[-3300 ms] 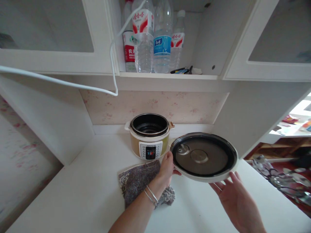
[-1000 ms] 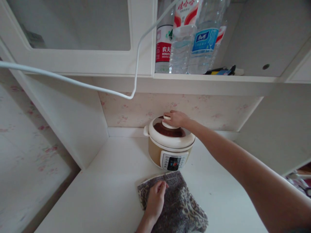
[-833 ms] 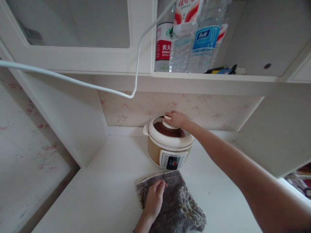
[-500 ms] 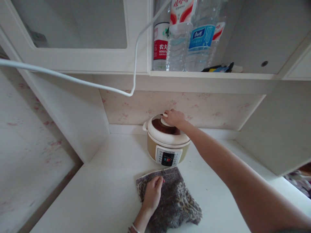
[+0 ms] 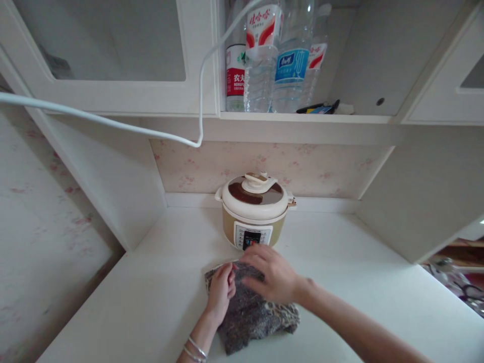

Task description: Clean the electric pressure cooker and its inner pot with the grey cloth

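A cream and gold electric pressure cooker (image 5: 254,204) stands on the white counter, its brown-topped lid on and its control panel facing me. In front of it lies a crumpled grey-brown patterned cloth (image 5: 245,322). Over the cloth's left part is my left hand (image 5: 221,290), closed, with a speck of red at its fingertips; whatever it may grip is too small to name. My right hand (image 5: 274,272) hovers above the cloth, fingers apart and holding nothing. It partly covers the bottom of the cooker's panel.
Overhead, an open shelf (image 5: 302,118) holds several plastic bottles (image 5: 260,65) and small dark items (image 5: 319,108). A white cable (image 5: 151,132) hangs across the upper left, in front of the cabinet. White side panels (image 5: 109,161) flank the counter (image 5: 151,302).
My right hand has let go of the cooker's lid handle and come down toward me over the cloth, its fingers opening. My left hand remains closed by the cloth. The view has shifted slightly.
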Action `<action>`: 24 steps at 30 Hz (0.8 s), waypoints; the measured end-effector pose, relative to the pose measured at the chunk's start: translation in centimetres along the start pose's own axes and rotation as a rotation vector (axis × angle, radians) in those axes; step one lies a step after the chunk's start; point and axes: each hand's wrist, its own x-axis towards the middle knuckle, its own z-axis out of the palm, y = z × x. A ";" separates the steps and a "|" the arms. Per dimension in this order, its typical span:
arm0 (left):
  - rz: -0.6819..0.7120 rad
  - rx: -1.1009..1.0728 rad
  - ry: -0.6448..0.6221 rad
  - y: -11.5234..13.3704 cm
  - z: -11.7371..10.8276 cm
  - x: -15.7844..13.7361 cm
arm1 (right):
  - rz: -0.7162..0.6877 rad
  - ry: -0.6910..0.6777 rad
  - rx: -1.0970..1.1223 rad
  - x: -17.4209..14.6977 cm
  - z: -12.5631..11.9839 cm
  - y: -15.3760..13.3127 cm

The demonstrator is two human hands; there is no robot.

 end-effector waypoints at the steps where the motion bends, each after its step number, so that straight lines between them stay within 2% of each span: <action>1: 0.015 -0.023 0.021 0.3 -0.2 -0.1 | -0.012 -0.069 0.040 -2.0 1.6 -0.5; 3: 0.045 -0.019 0.047 1.0 -0.7 -0.3 | 0.041 -0.221 0.079 -5.2 4.5 -0.8; 6: 0.051 0.016 0.066 1.6 -1.3 -1.0 | 0.145 -0.372 0.075 -7.7 7.6 0.1; 9: 0.009 0.045 0.110 1.7 -1.8 -1.8 | 0.196 -0.417 0.041 -8.7 8.9 1.0; 13: -0.064 0.172 0.089 1.7 -2.8 -3.0 | 0.267 -0.372 -0.046 -10.4 9.0 2.4; 16: -0.160 0.311 0.038 1.4 -3.4 -3.7 | 0.446 -0.218 -0.103 -12.6 8.1 4.7; 18: -0.181 0.402 0.000 1.2 -3.6 -4.0 | 0.609 -0.024 -0.048 -13.9 6.7 6.5; 20: -0.151 0.496 -0.028 1.0 -3.6 -4.2 | 0.817 0.223 0.106 -14.8 4.5 8.2; 22: -0.093 0.576 -0.044 0.8 -3.5 -4.2 | 1.058 0.479 0.350 -15.3 1.9 9.4; 24: -0.032 0.636 -0.071 0.6 -3.4 -4.1 | 1.241 0.695 0.611 -15.3 -1.0 10.3</action>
